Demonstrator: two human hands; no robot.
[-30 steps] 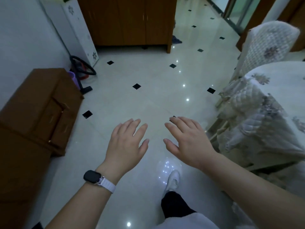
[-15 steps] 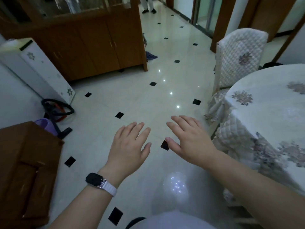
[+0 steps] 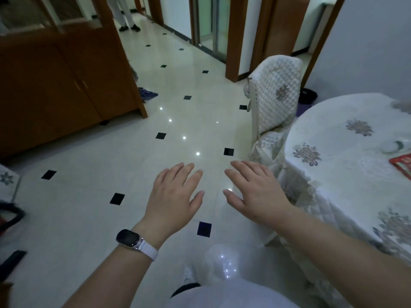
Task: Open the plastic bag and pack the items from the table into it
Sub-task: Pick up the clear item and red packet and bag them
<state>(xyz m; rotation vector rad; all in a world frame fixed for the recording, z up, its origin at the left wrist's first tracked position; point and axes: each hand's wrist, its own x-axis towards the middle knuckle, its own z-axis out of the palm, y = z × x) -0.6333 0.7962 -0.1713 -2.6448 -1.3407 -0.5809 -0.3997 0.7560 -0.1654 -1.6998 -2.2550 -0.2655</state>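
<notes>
- Well left of the table [image 3: 340, 178]: brown cabinet [image 3: 55, 90], doors closed, on a pale floor [image 3: 89, 196] dotted with small black tiles.
- Far left and beyond the table, past the cabinet: a person's legs [image 3: 124, 16], pale trousers and dark shoes.
- Left of the table, at the cabinet's near corner: crumpled blue cloth [image 3: 149, 95] on the floor.
- Left of the table, above the floor: left hand [image 3: 172, 196], palm down, fingers straight and slightly spread, grasping nothing. Black watch [image 3: 129, 237] on a white strap at its wrist.
- Nearer the table, beside the left hand but apart from it: right hand [image 3: 255, 192], palm down, fingers relaxed and straight, likewise empty, short of the table's edge.
- Left of the table, low in the view: white shoe [image 3: 189, 276], mostly hidden.
- Just beside the table, on its far-left side: chair [image 3: 275, 96] in a quilted white cover.
- Table: round, under a quilted white cloth with grey flower motifs, edges hanging down.
- On the table, at its right: flat red pack [image 3: 402, 165], cut off by the frame; just behind it a pale thing [image 3: 393, 146] with a green mark, blurred.
- Cannot tell which of these, if either, is the bag.
</notes>
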